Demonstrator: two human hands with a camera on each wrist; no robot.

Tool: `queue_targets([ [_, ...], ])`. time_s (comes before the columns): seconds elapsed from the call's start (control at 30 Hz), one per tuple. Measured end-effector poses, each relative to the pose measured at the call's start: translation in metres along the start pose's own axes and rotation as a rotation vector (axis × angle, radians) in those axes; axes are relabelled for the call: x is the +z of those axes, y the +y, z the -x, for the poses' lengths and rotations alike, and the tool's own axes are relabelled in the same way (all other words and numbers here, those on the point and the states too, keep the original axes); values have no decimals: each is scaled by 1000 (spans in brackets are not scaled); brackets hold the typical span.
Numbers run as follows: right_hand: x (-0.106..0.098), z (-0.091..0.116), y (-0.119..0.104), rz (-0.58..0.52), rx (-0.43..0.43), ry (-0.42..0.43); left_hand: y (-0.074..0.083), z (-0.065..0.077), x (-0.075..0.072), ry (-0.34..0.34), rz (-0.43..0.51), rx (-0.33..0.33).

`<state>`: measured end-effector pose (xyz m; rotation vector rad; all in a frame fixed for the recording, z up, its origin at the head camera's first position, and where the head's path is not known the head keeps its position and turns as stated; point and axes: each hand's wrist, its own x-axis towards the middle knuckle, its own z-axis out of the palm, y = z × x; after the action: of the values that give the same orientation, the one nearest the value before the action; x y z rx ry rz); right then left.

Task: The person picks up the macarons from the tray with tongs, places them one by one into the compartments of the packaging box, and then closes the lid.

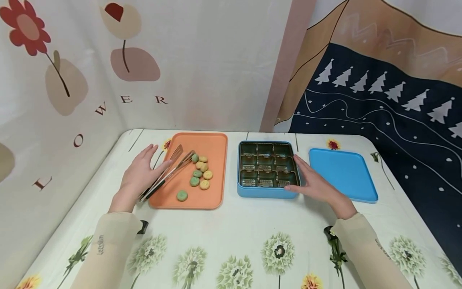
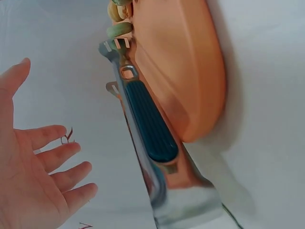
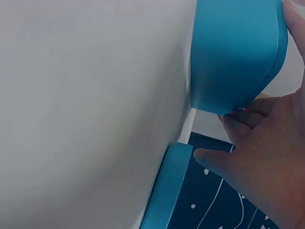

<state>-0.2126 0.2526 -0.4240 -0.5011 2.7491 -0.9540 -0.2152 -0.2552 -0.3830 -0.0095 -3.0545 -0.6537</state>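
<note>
Metal tongs with a dark grip [image 2: 151, 119] lean across the left edge of an orange tray [image 1: 215, 148]. Several small green and yellow cookies [image 1: 194, 182] lie on that tray. My left hand [image 1: 143, 170] is beside the tongs with fingers spread, apart from them in the left wrist view. A blue box [image 1: 268, 193] stands right of the tray, its dark insert [image 1: 266, 163] divided into several compartments that look bare. My right hand [image 1: 317, 184] is at the box's right side, thumb by the front rim and fingers extended along the side, seemingly touching it.
A flat blue lid [image 1: 341, 172] lies right of the box, behind my right hand. A flower-print cloth [image 1: 231, 233] covers the table. Printed curtains hang behind it and along both sides.
</note>
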Motion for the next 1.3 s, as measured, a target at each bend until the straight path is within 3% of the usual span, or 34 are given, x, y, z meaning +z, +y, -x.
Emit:
queue_targets([
  [0.7, -2, -5, 1, -12, 18, -19, -19, 7, 6, -22, 32, -30],
  [1.3, -5, -8, 2, -25, 20, -32, -29, 14, 18, -20, 147, -56],
])
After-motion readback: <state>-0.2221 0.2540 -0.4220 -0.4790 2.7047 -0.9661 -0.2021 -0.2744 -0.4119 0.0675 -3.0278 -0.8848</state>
